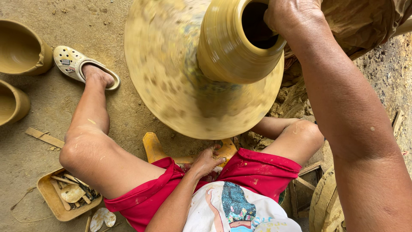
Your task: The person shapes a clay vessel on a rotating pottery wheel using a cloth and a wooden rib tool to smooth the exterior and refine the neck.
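No packages, labels, signs, screens.

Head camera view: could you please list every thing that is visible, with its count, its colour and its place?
clay pot: one, yellow-brown, blurred, on the wheel, top centre
wheel disc: one, mottled yellow-brown, blurred, under the pot
clay bowls: two, brown, left edge, on the ground
wooden tray: one, tan, lower left, holding small wooden tools
wooden stick: one, pale, on the ground at left
sandal: one, cream, on the foot, upper left
yellow stool: one, partly hidden between the legs
red shorts: one pair, worn
left hand: resting between the legs by the stool
right hand: on the pot's rim, fingertips hidden
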